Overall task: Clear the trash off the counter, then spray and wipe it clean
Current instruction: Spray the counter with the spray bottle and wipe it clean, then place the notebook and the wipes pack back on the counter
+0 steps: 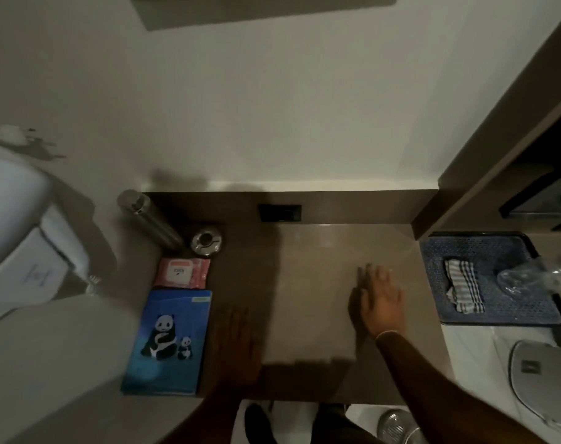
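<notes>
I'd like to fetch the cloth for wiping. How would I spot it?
Look to the right end of the brown counter, where a dark blue tray sits. The folded cloth lies on its left side, striped grey and white, beside clear crumpled plastic.

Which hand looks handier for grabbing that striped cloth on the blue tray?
The right hand: it lies flat on the counter beside the blue tray holding the striped cloth. The left hand is farther off.

Counter [320, 267]: brown. Left of frame: blue folder [167, 341] with black-and-white pandas; pink wipes pack [182, 273]. Right: dark blue perforated tray [497, 315]; grey-white checked cloth [463, 285]
</notes>
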`<state>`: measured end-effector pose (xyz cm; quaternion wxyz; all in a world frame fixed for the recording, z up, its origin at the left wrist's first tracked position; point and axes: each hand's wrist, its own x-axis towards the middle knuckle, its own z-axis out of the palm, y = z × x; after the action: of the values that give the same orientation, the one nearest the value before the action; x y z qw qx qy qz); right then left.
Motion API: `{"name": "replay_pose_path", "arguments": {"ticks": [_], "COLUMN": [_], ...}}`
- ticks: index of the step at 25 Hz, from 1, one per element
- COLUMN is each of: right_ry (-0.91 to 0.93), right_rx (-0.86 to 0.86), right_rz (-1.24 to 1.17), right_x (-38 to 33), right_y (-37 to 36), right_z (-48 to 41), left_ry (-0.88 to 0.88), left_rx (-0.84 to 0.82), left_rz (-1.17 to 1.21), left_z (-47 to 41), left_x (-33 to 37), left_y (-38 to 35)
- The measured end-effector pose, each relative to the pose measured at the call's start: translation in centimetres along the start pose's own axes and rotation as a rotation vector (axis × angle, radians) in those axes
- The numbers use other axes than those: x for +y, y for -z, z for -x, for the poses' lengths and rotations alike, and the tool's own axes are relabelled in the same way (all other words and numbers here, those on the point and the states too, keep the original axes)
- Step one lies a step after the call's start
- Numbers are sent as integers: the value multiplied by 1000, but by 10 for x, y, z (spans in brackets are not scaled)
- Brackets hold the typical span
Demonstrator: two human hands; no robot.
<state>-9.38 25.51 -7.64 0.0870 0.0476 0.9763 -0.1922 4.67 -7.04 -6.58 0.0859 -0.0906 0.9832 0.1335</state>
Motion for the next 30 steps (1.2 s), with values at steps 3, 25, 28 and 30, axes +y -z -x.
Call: {"name": "replay_pose_path", "arguments": {"ticks": [3, 25, 28, 30], "right_ry": [168, 385, 346, 332], "right_rx": [-115, -369, -407, -433], "right_rz": [74, 212, 203, 176], "right_x": [-74, -166, -163, -169], "right_y": [-13, -59, -65, -73], "right_z": [35, 150, 151, 149], "left_ry": [-6, 627, 668, 697], "left_rx": [-13, -16, 0, -12], "left_rz": [-13, 214, 285, 290], "left_z": [-10, 34, 23, 19], "left_x": [2, -182, -178, -175], "left_y": [16, 1, 1, 11]}}
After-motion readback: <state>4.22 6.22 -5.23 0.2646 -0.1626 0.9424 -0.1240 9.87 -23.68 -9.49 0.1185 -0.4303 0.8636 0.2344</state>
